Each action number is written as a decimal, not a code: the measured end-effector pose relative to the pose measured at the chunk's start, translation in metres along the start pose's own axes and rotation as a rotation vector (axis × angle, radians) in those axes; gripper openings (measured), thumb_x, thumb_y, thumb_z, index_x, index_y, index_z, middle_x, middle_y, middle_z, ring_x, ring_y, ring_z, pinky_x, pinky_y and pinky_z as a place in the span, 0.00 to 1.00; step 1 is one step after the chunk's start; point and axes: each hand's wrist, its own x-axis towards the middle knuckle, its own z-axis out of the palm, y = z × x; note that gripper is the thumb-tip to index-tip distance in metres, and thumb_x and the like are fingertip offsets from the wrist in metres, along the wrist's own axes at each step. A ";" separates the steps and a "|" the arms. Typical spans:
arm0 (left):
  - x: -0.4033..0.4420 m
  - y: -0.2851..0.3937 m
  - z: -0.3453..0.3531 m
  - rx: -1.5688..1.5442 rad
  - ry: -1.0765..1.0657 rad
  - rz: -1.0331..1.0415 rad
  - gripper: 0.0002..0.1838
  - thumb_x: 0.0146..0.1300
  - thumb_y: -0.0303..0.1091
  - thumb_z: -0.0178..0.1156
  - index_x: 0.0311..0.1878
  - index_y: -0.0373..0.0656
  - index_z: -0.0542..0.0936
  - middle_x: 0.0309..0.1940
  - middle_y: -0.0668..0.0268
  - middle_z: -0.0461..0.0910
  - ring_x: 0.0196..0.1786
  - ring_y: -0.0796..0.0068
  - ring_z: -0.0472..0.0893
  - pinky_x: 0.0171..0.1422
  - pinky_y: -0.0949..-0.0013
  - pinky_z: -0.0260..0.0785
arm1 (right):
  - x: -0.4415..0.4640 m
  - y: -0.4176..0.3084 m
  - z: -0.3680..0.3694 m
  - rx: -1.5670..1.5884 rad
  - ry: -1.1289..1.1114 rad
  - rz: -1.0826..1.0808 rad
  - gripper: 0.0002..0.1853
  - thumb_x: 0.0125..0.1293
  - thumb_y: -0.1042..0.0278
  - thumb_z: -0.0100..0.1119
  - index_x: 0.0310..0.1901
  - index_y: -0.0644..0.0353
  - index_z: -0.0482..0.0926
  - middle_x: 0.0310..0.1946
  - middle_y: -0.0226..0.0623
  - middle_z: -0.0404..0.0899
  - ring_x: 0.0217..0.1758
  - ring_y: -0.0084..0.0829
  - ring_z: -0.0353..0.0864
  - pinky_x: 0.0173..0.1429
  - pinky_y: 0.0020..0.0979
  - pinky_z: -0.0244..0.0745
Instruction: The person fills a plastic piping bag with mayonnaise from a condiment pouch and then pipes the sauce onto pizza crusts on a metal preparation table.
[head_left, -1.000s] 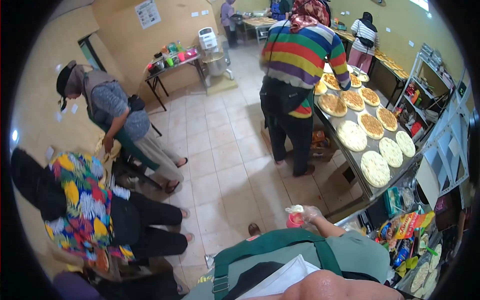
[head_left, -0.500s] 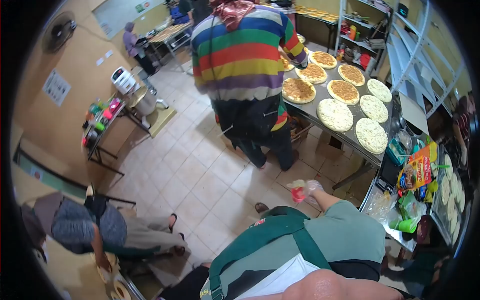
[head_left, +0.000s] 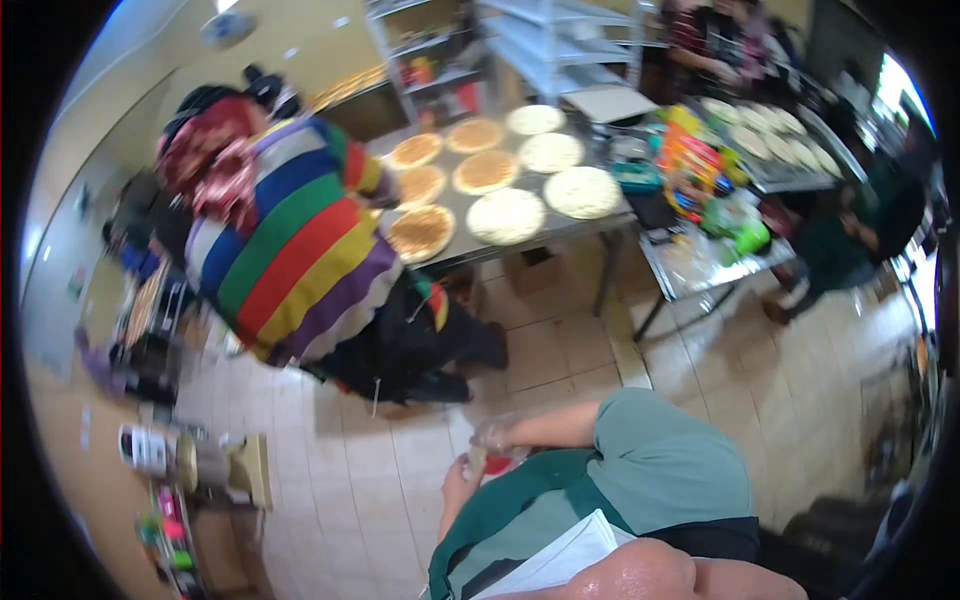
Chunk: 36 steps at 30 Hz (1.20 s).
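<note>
Close to my green apron (head_left: 535, 482), my two hands meet low in front of me. My right hand (head_left: 493, 433), in a clear plastic glove, is closed by a small red item (head_left: 500, 465) whose kind is too blurred to tell. My left hand (head_left: 459, 482) has come up from below with curled fingers, beside a pale bit at the red item's edge. What the left fingers hold is unclear. Both hands hang over the tiled floor, apart from the table.
Flat round breads, some with brown topping (head_left: 421, 233) and some with white topping (head_left: 506, 216), lie on a metal table (head_left: 548, 236). A co-worker in a striped sweater (head_left: 300, 240) stands ahead left. A side table (head_left: 700, 276) holds packets; other people stand at right.
My view has swung right. My right hand has drawn in toward my body with the red item. My left hand, out of view before, is now beside it.
</note>
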 end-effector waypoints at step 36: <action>-0.020 0.379 0.382 -0.470 -1.429 -0.174 0.11 0.56 0.37 0.51 0.37 0.41 0.72 0.31 0.69 0.74 0.32 0.80 0.74 0.38 0.78 0.66 | -0.556 0.038 -0.045 0.444 0.684 1.448 0.17 0.43 0.54 0.55 0.34 0.54 0.74 0.33 0.43 0.74 0.38 0.42 0.72 0.39 0.37 0.66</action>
